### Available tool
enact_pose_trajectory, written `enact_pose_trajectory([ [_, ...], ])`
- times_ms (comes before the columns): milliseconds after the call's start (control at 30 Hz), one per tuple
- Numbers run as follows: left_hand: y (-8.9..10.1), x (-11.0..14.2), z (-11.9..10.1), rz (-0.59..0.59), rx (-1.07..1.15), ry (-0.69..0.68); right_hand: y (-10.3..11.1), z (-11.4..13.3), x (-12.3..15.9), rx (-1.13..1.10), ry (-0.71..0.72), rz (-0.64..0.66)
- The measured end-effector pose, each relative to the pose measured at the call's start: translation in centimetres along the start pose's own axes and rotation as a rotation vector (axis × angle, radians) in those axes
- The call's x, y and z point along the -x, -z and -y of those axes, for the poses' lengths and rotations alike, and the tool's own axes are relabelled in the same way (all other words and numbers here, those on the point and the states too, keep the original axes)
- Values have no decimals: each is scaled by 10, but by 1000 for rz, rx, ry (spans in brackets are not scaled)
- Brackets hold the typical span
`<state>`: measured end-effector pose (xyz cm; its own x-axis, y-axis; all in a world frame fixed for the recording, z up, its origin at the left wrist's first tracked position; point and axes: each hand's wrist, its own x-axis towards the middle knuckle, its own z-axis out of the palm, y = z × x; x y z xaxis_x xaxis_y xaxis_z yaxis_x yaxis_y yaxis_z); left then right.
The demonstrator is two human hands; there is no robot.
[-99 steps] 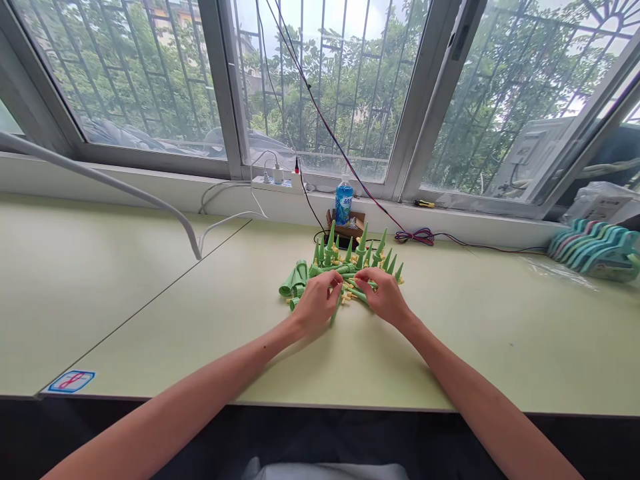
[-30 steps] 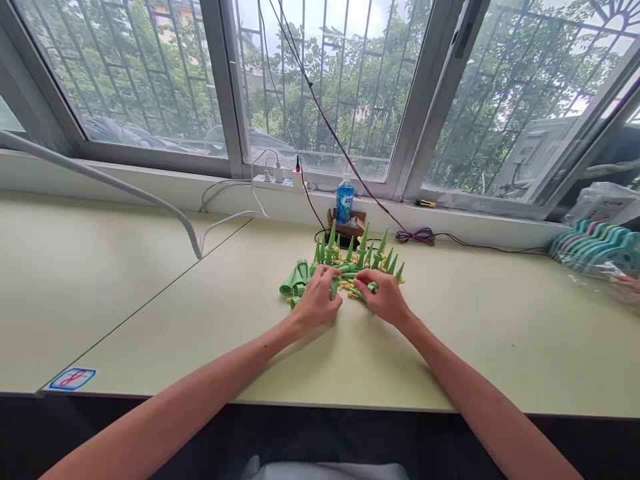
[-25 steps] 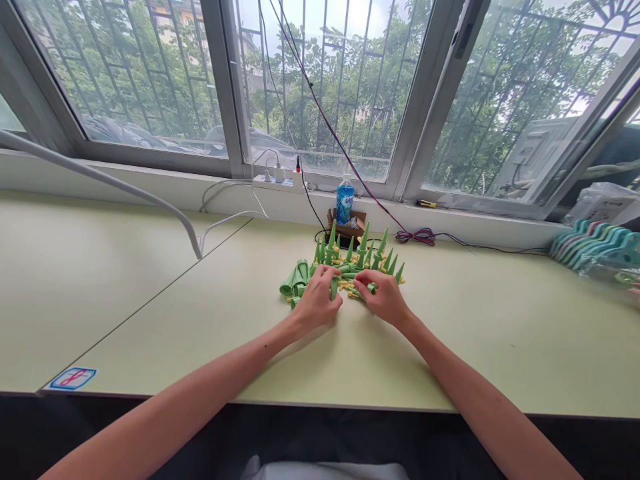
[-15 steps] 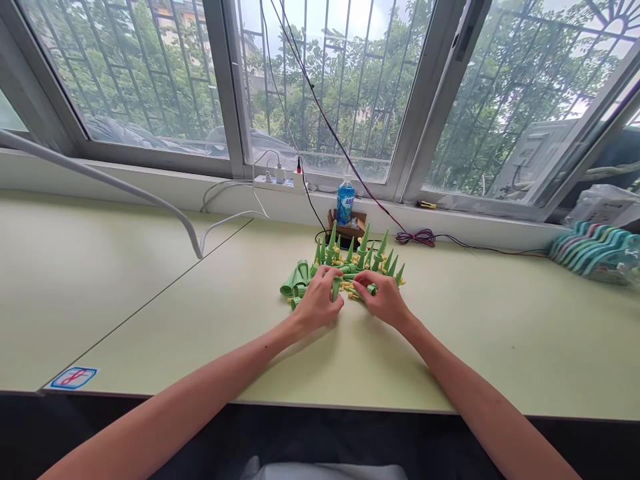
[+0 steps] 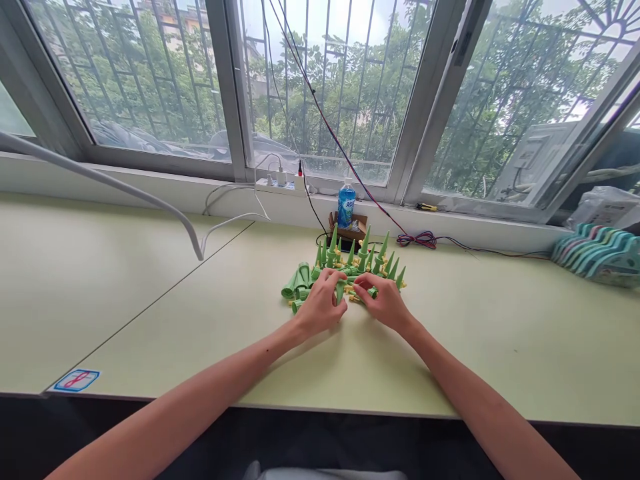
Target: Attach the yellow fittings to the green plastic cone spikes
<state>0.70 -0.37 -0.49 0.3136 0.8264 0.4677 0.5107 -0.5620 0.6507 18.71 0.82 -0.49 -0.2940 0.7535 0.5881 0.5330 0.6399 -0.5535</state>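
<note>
Single head-worn view; looks forward and down over both arms, toward windows.

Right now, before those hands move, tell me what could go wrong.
The left hand grips a green cone just in front of the upright cones; a forward nudge might topple some.
Yellow pieces lie by the right hand, so its fingers could knock them astray.
The bottle stands behind the cluster; a long reach could tip it.
</note>
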Motion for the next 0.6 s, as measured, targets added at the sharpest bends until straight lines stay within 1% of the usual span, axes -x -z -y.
enact_pose_trajectory([
  [600, 0, 1, 4, 14, -10, -22, -1, 0, 0, -29, 21, 26],
])
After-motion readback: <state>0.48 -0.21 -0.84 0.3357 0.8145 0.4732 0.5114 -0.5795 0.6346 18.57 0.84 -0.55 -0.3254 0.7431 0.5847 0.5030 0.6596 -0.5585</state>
